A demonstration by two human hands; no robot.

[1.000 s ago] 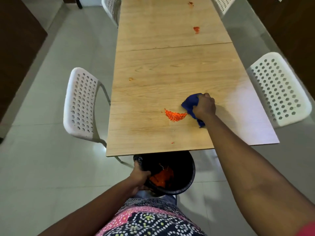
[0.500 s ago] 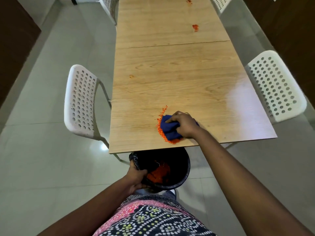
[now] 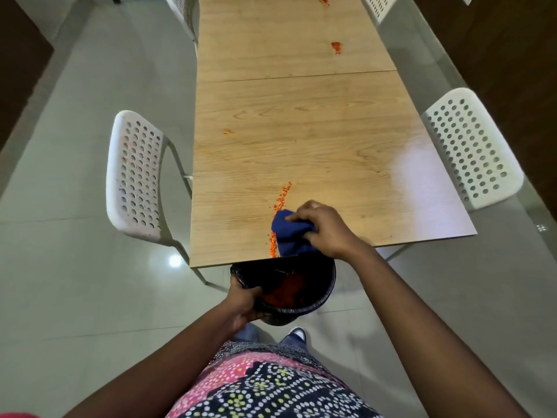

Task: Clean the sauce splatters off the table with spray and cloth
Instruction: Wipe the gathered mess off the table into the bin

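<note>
My right hand [image 3: 324, 229] grips a blue cloth [image 3: 287, 236] at the near edge of the long wooden table [image 3: 301, 140]. Orange-red crumbs [image 3: 282, 197] trail away from the cloth, with more along its left side at the table edge. My left hand [image 3: 241, 300] holds the rim of a black bin [image 3: 322, 285] just under that edge; orange-red mess lies inside it. Two red sauce splatters [image 3: 336, 47] sit farther up the table, and a small orange spot [image 3: 226, 132] lies mid-left. No spray bottle is in view.
A white perforated chair [image 3: 135, 176] stands at the table's left and another [image 3: 470, 146] at its right. More white chairs stand at the far end. Pale floor tiles surround the table, with dark walls on both sides.
My right hand has swept the cloth and crumbs from mid-table toward me to the near edge above the bin. The left hand has kept its hold on the bin rim.
</note>
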